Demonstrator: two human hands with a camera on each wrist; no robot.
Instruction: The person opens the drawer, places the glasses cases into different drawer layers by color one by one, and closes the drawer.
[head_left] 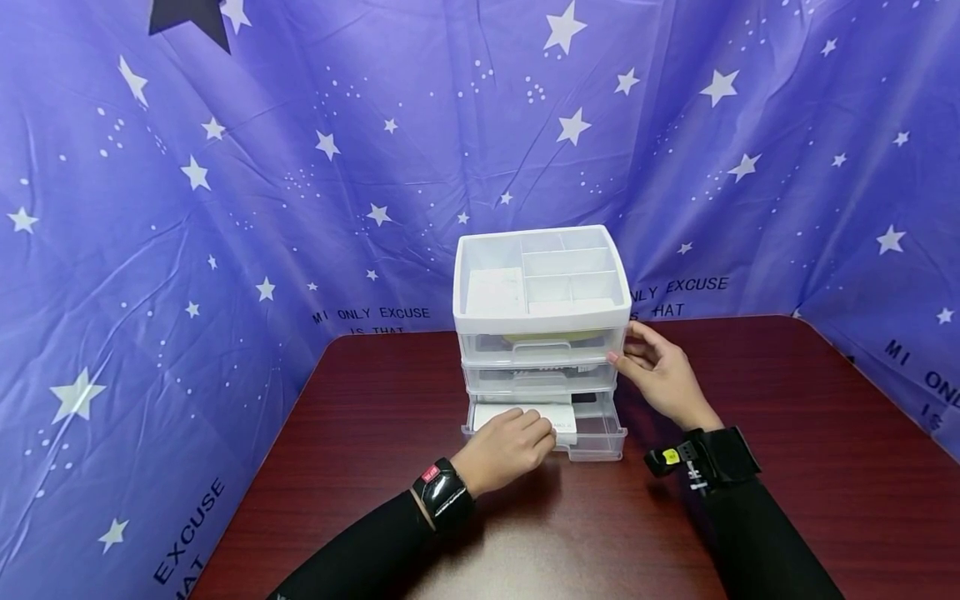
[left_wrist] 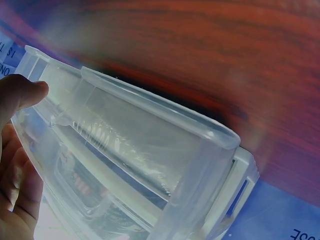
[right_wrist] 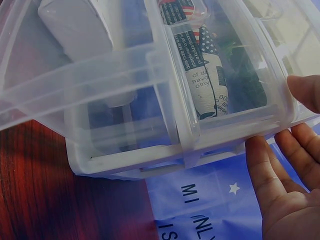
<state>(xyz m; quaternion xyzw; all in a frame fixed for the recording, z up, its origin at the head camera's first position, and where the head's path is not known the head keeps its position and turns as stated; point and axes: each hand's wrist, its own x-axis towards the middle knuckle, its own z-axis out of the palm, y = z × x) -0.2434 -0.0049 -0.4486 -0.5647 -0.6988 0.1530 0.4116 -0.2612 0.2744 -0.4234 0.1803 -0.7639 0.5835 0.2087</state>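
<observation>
A white storage organizer (head_left: 542, 321) with clear drawers stands on a dark red wooden table. Its bottom drawer (head_left: 600, 446) is pulled out, and a white box (head_left: 491, 414) lies inside. My left hand (head_left: 506, 450) grips the front of that drawer; in the left wrist view the thumb (left_wrist: 35, 92) is on one side of the front edge and the curled fingers are on the other. At the organizer's upper right side, my right hand (head_left: 663, 375) holds on, thumb (right_wrist: 305, 92) at the front corner and fingers (right_wrist: 265, 165) along the side wall.
Divided compartments (head_left: 573, 275) form the organizer's top tray. Through the middle drawer, printed packaging (right_wrist: 205, 75) shows. Something yellowish (head_left: 555, 337) is in the top drawer. A blue curtain (head_left: 420, 150) with white stars hangs behind the table (head_left: 795, 450).
</observation>
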